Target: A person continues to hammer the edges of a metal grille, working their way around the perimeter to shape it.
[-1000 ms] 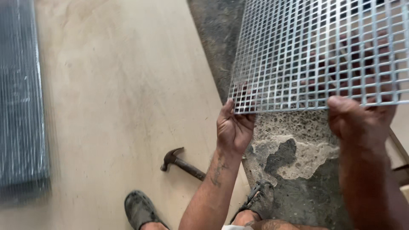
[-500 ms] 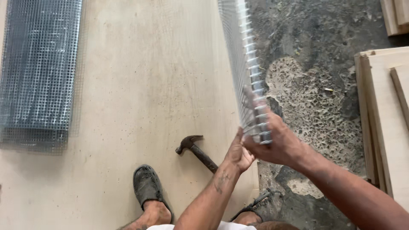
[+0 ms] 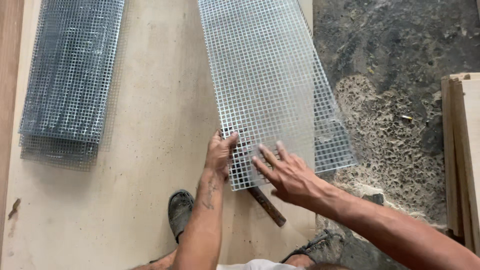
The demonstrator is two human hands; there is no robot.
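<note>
One galvanised wire mesh panel (image 3: 272, 85) lies flat on the plywood sheet (image 3: 155, 130), its long axis running away from the person and its far right edge overhanging the rough concrete floor (image 3: 400, 125). The left hand (image 3: 220, 152) grips the near left corner of the panel, thumb and fingers closed over the edge wire. The right hand (image 3: 287, 175) is spread open, palm down, fingers fanned over the near end of the mesh; whether it presses on the wires or hovers just above cannot be told. To seat the panel well, hold the corner firmly with the left hand and flatten the near end with the open right palm, keeping fingertips on the wires and clear of the cut ends along the near edge. A hammer handle (image 3: 267, 206) projects from under the near edge, so the mesh probably rides up there and may rock. A stack of mesh panels (image 3: 70, 75) lies well apart at the left. Upright boards (image 3: 462, 150) stand at the right. One shoe (image 3: 180, 212) rests on the plywood beside the left forearm.
</note>
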